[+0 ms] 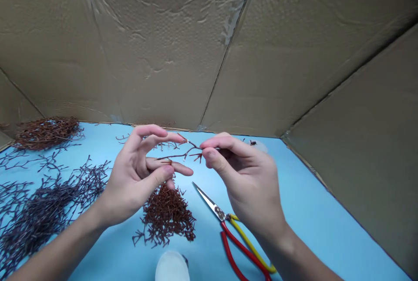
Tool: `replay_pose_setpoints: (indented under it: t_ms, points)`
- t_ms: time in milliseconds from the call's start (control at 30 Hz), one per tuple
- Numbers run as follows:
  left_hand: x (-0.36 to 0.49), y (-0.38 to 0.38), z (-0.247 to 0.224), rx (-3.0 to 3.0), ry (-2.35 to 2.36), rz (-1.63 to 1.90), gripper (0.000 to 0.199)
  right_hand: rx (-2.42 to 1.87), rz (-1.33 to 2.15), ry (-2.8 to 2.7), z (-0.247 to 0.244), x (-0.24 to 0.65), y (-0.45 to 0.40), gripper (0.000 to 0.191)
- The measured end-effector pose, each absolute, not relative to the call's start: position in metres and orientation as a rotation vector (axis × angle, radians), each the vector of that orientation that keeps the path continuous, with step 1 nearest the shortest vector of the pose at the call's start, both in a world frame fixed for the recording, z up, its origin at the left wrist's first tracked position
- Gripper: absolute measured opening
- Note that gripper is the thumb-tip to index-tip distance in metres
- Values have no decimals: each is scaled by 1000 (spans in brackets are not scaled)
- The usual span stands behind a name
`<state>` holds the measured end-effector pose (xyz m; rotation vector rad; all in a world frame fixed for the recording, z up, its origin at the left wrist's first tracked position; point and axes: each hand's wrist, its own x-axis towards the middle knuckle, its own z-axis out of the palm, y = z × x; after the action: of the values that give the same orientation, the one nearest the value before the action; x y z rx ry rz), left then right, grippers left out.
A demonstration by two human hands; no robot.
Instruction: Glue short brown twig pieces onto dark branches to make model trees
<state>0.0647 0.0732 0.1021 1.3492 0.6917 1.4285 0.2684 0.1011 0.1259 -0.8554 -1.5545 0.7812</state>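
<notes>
One twig (193,145) is pinched between the right hand's (250,181) thumb and forefinger. At nine o'clock, the left hand (129,181) spreads its fingers around the forked ends, its grip unclear. Outward lie a reddish-brown pile (170,215) at six, scissors (219,212) at five, dark branches (48,207) at eight.

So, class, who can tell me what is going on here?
A person's right hand pinches a thin branched twig between thumb and finger. The left hand is around its other end; its grip is unclear. On the blue surface lie a pile of reddish-brown twigs, scissors and, at left, a heap of dark twigs.
</notes>
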Motion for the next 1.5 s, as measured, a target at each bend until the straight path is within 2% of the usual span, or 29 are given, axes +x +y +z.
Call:
replay_pose_setpoints:
  t_ms: [400, 1500]
  points:
    - [74, 72, 105, 937, 438, 1329, 45, -830, 833, -1508, 127, 266, 97, 8]
    - [68, 73, 104, 916, 468, 1287, 39, -884, 810, -1557, 129, 267, 97, 9]
